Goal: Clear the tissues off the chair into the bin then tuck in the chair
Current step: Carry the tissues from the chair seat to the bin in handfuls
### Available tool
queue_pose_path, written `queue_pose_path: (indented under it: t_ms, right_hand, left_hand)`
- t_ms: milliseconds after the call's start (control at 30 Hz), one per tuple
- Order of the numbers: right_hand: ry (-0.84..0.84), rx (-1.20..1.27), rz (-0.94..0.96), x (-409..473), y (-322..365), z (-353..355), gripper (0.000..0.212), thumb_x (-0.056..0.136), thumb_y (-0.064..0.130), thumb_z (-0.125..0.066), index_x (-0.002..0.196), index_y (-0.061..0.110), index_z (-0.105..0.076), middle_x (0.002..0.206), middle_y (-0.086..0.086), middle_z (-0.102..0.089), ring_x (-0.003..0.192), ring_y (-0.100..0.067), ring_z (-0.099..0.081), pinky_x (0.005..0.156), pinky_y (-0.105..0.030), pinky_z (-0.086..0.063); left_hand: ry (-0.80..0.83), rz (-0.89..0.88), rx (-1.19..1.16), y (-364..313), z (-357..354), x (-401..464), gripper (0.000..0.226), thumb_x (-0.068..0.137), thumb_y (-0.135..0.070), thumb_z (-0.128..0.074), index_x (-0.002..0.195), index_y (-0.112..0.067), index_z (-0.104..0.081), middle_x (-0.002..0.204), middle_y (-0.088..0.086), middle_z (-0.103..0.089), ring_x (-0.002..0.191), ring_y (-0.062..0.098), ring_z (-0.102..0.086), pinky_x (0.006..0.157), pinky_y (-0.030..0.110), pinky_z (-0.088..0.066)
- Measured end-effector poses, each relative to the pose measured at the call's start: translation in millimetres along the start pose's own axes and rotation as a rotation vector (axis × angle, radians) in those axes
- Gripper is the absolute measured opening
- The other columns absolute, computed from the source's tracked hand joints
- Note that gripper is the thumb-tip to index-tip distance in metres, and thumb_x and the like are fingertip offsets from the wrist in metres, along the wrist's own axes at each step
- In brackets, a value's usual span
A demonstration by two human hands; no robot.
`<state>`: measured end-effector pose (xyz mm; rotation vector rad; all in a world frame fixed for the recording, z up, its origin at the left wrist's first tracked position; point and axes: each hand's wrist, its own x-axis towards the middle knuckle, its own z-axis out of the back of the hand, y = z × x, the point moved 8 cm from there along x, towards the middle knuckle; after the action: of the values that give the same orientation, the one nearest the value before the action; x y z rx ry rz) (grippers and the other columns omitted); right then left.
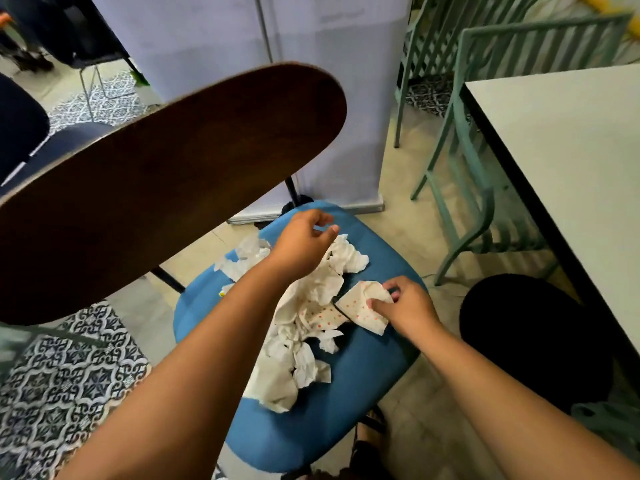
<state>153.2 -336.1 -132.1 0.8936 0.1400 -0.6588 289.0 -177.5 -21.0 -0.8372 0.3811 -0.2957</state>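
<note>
So the tissues are pretty much all on the blue chair seat, a crumpled heap running from the back edge toward the front, a few with little red dots. The right hand is pinching a dotted tissue at the right side of the pile — makes sense, since that's the side nearest the bin, the dark round thing on the floor just right of the chair, so a short swing would probably drop it in. The left hand hovers over the far end of the heap with fingers loosely curled; I think it's holding nothing, though the blur makes that hard to swear to. The chair's wooden backrest tilts across the left of the view. The desk sits off to the right, so tucking in looks like a later job — barely any clearing done yet.
</note>
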Motion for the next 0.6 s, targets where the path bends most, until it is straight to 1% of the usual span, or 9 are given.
queue_pose_path:
  t_ms: [67, 133, 233, 300, 367, 433, 533, 600]
  right_hand:
    - [-0.003, 0.035, 0.006, 4.2, -4.9, 9.0, 0.032, 0.069, 0.028, -0.080, 0.091, 0.020, -0.058, 0.096, -0.005, -0.060, 0.072, -0.014, -0.055, 0.063, -0.025, -0.041]
    - [0.002, 0.109, -0.003, 11.2, -10.9, 20.2, 0.029, 0.072, 0.023, -0.078, 0.094, 0.018, -0.060, 0.089, 0.001, -0.057, 0.068, -0.008, -0.051, 0.059, -0.020, -0.038]
    - [-0.003, 0.196, -0.015, 20.0, -20.7, 33.2, 0.027, 0.074, 0.022, -0.078, 0.095, 0.017, -0.062, 0.083, 0.010, -0.055, 0.076, -0.012, -0.054, 0.067, -0.025, -0.041]
    - [-0.009, 0.236, -0.013, 25.2, -26.9, 37.0, 0.025, 0.073, 0.021, -0.079, 0.091, 0.020, -0.062, 0.080, 0.010, -0.055, 0.076, -0.016, -0.056, 0.070, -0.028, -0.044]
    - [-0.006, 0.272, -0.012, 29.8, -31.6, 38.1, 0.025, 0.072, 0.020, -0.080, 0.089, 0.022, -0.061, 0.082, 0.006, -0.056, 0.079, -0.019, -0.058, 0.075, -0.032, -0.048]
    - [-0.004, 0.272, -0.005, 34.7, -33.8, 40.4, 0.025, 0.072, 0.020, -0.080, 0.089, 0.022, -0.061, 0.085, 0.004, -0.057, 0.084, -0.021, -0.059, 0.079, -0.035, -0.050]
    - [-0.010, 0.284, 0.002, 42.8, -37.8, 44.1, 0.026, 0.072, 0.021, -0.080, 0.089, 0.024, -0.061, 0.088, 0.003, -0.057, 0.088, -0.023, -0.061, 0.081, -0.039, -0.052]
    - [-0.012, 0.302, -0.006, 46.7, -41.7, 45.7, 0.026, 0.071, 0.023, -0.080, 0.088, 0.028, -0.060, 0.091, 0.001, -0.059, 0.091, -0.025, -0.063, 0.083, -0.042, -0.055]
  left_hand:
    - [0.002, -0.003, 0.098, 0.9, -11.4, 14.7, 0.031, 0.095, -0.033, -0.054, 0.121, -0.017, -0.058, 0.124, 0.002, -0.059, 0.101, 0.016, -0.062, 0.080, 0.031, -0.051]
    - [0.034, -0.030, 0.243, 0.1, -25.9, 27.4, 0.030, 0.094, -0.033, -0.055, 0.122, -0.020, -0.058, 0.129, 0.004, -0.055, 0.108, 0.020, -0.059, 0.091, 0.031, -0.046]
    - [0.168, -0.090, 0.478, -2.1, -55.0, 36.6, 0.040, 0.092, -0.030, -0.059, 0.131, -0.024, -0.054, 0.134, 0.008, -0.049, 0.119, 0.027, -0.051, 0.099, 0.034, -0.040]
    - [0.271, -0.115, 0.623, -3.2, -73.5, 40.2, 0.048, 0.089, -0.032, -0.062, 0.135, -0.027, -0.049, 0.136, 0.008, -0.046, 0.123, 0.031, -0.045, 0.102, 0.039, -0.040]
    - [0.354, -0.108, 0.740, -0.4, -86.1, 44.9, 0.054, 0.087, -0.031, -0.065, 0.138, -0.030, -0.047, 0.137, 0.007, -0.044, 0.124, 0.032, -0.043, 0.102, 0.041, -0.042]
    - [0.404, -0.097, 0.815, 3.7, -93.6, 51.1, 0.054, 0.086, -0.026, -0.067, 0.136, -0.029, -0.049, 0.134, 0.008, -0.047, 0.121, 0.032, -0.045, 0.099, 0.040, -0.045]
    - [0.416, -0.091, 0.848, 4.6, -100.7, 57.6, 0.045, 0.086, -0.018, -0.066, 0.130, -0.022, -0.056, 0.126, 0.010, -0.051, 0.113, 0.032, -0.051, 0.092, 0.036, -0.049]
    - [0.405, -0.072, 0.825, 3.9, -102.6, 59.8, 0.038, 0.087, -0.017, -0.063, 0.125, -0.016, -0.060, 0.123, 0.012, -0.052, 0.110, 0.033, -0.054, 0.090, 0.035, -0.048]
